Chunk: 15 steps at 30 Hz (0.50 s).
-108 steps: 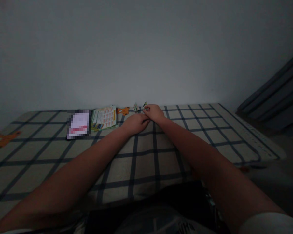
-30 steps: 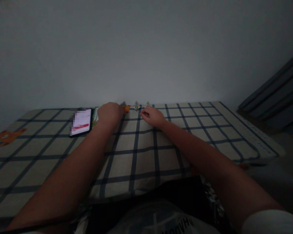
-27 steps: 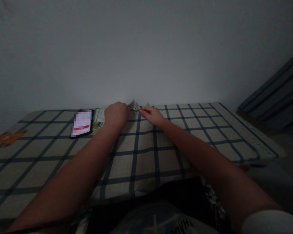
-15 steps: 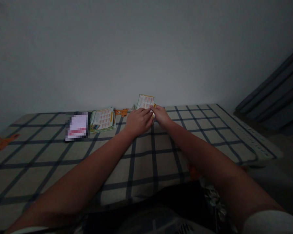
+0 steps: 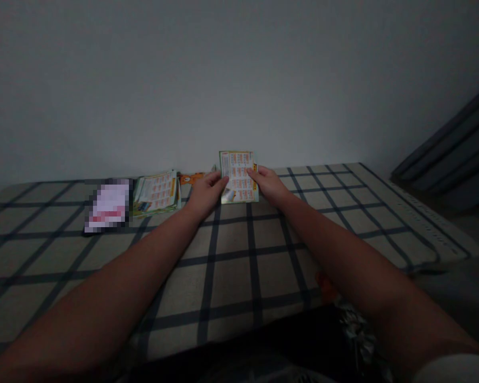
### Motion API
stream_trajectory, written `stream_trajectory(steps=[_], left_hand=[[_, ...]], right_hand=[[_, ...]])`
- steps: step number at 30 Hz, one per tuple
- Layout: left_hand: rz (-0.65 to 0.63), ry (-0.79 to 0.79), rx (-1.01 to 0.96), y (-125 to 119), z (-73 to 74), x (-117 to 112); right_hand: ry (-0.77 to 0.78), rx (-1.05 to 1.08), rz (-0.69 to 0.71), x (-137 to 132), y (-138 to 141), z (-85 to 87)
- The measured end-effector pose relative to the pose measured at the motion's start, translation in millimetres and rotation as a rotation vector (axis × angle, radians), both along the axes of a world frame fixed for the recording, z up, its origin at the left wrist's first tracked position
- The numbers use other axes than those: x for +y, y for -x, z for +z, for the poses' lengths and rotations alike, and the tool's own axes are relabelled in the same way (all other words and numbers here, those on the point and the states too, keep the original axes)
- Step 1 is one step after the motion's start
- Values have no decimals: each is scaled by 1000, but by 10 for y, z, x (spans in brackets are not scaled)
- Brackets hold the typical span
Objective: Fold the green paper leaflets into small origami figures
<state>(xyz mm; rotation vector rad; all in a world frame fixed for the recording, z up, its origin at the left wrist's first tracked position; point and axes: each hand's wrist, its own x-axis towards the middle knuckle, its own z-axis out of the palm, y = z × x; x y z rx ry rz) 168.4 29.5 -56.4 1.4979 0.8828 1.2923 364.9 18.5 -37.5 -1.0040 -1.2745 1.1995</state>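
Observation:
Between my two hands a printed card (image 5: 238,186) is held up, its face towards me, with rows of red and blue print and a yellow label at its right edge. My left hand (image 5: 205,191) grips its left edge, thumb on the front. At the right edge my right hand (image 5: 269,185) pinches it, thumb lying on the printed face. Fingers behind the card are hidden, and I cannot tell whether it is one sheet or several. To the left, a stack of similar printed cards (image 5: 156,192) lies on the checked cloth (image 5: 231,282).
A phone-like device (image 5: 108,206) with a blurred bright screen lies left of the stack. Behind the cloth-covered surface rises a plain grey wall (image 5: 239,80). Dark folded curtain fabric (image 5: 455,143) hangs at the right. Orange bear prints (image 5: 191,178) show on the cloth.
My left hand has moved from across the card's front to its left edge, uncovering the printed face. The view has shifted slightly, so the stack and device appear further left.

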Motion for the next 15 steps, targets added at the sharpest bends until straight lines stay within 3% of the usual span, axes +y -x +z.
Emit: stream_trajectory(steps=[5, 11, 15], left_hand=[[57, 100, -176, 22, -5, 96], [49, 134, -271, 9, 59, 105], [86, 210, -245, 31, 123, 76]], right_hand=[[-81, -34, -166, -4, -34, 53], [-160, -271, -26, -54, -38, 23], [-184, -249, -82, -74, 23, 11]])
